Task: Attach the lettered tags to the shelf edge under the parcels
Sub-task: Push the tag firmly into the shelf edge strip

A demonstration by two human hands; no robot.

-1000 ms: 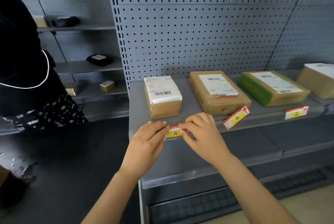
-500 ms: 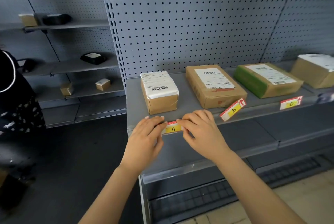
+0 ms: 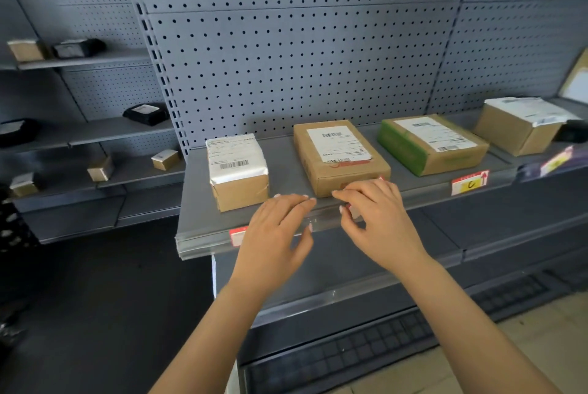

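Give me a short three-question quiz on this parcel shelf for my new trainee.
1. True or false: the lettered tag on the shelf edge below the green-sided parcel reads C.
2. The right hand: a) lies flat on a parcel, b) pinches a red-and-white tag, c) hangs idle?
3. Fill in: counting from the left, the brown parcel just behind the right hand is the ___ one.
Key: 1 true; 2 b; 3 second.

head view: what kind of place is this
Probably a parcel pickup point or stockroom: grey pegboard shelving, a row of parcels with shipping labels, and a lettered tag, C, on the shelf edge.
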